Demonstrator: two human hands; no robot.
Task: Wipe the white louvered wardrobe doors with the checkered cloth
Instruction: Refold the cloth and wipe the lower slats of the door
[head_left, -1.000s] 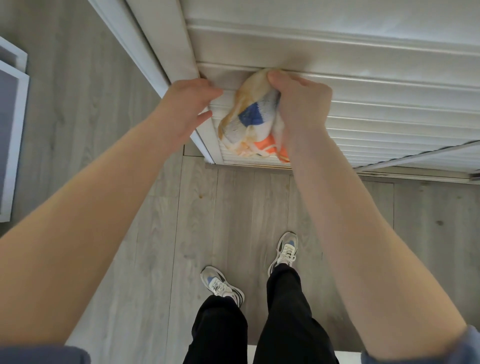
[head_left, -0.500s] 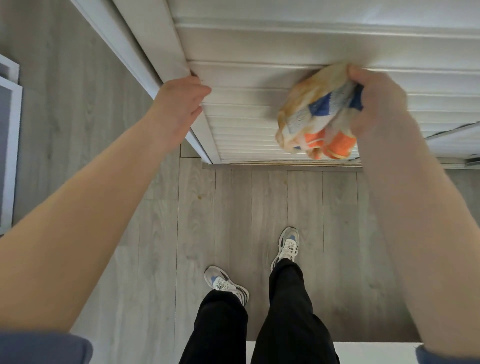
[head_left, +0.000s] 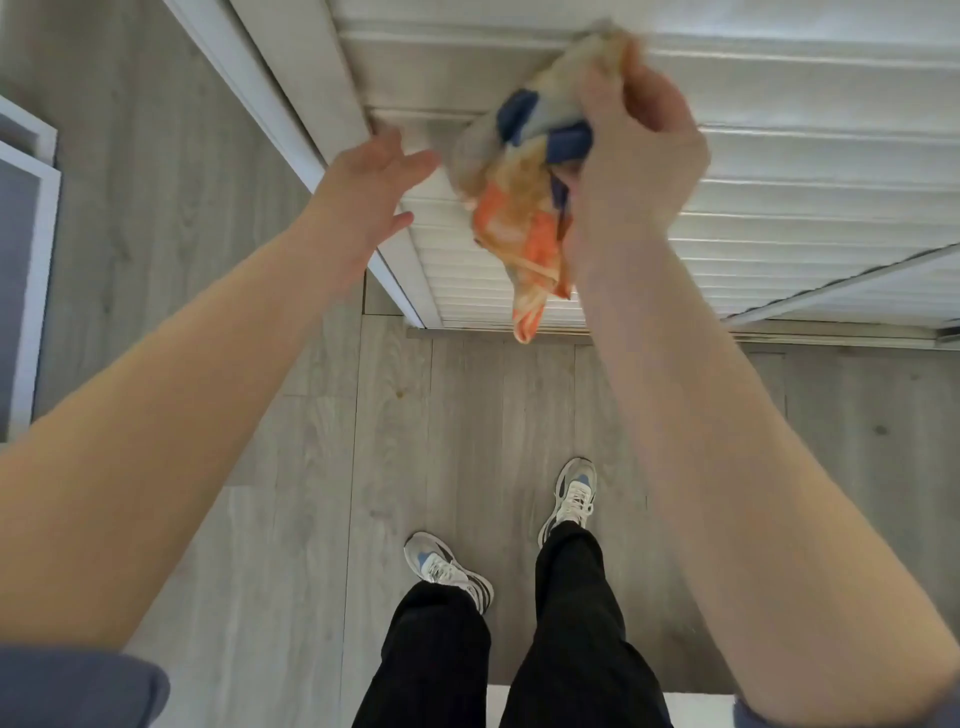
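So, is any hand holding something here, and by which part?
The right hand grips the checkered cloth by its bunched upper part; the lower end hangs free. The left hand holds nothing.

grey wood floor, sneakers on it.

Just one cam here, head-mounted and wide-angle, pointing steeply down along the louvered door to the floor and the person's shoes. Door's really close, filling the top of frame.
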